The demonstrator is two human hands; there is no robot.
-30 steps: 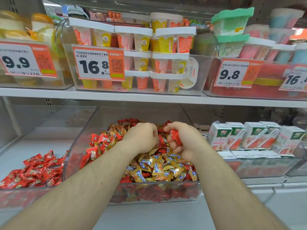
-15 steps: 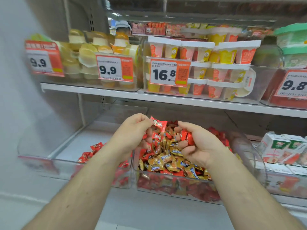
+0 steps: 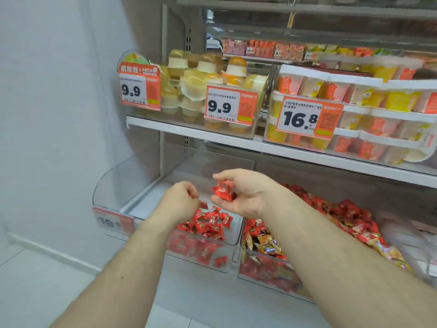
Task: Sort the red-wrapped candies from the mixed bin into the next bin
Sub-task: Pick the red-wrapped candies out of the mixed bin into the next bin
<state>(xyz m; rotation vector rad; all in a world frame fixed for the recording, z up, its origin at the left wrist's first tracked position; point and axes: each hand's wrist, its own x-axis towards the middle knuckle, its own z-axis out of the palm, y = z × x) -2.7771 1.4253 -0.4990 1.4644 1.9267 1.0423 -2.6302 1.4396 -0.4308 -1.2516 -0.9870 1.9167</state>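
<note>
Both hands hung over the left bin (image 3: 165,176): right hand (image 3: 243,195) cupped loosely round red candies (image 3: 222,191), left hand (image 3: 182,200) pinched one. Best to just open low so nothing bounced back into the mixed bin (image 3: 267,271).

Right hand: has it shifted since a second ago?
Yes. The right hand was over the mixed bin; now it holds red candies above the left bin, having crossed the divider leftward.

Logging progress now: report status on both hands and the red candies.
Left hand over the left bin, red bit pinched. Right hand cupping red candies above it. Pile already inside. Nothing in the way.
</note>
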